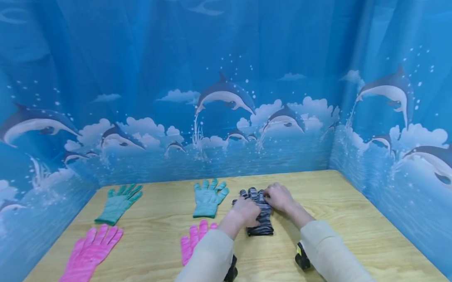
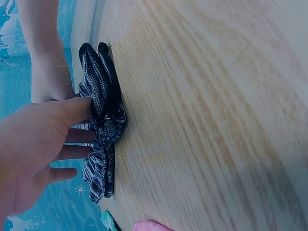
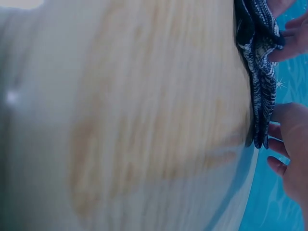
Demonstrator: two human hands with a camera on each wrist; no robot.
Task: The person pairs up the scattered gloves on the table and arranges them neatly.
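Note:
A black-and-white marled knit glove (image 1: 265, 220) lies on the table, its fingers pointing away and its dark cuff towards me. Layered folds of the knit show from the side in the left wrist view. My left hand (image 1: 247, 211) rests over the glove's left part. Its thumb touches a dark glove finger (image 2: 98, 91), while the other fingers (image 2: 72, 152) stretch out apart. At the glove's right edge my right hand (image 1: 280, 196) touches the knit near the glove's fingers. In the right wrist view that hand's fingers (image 3: 276, 166) are loosely bent and spaced apart.
Two green gloves (image 1: 207, 199) lie towards the back, one centrally and one farther left. A pink glove (image 1: 86, 258) lies at front left; another pink glove (image 1: 194, 241) is partly covered by my left sleeve (image 1: 209, 260). Blue dolphin-print curtains (image 1: 164, 93) border the wooden table (image 1: 151, 243).

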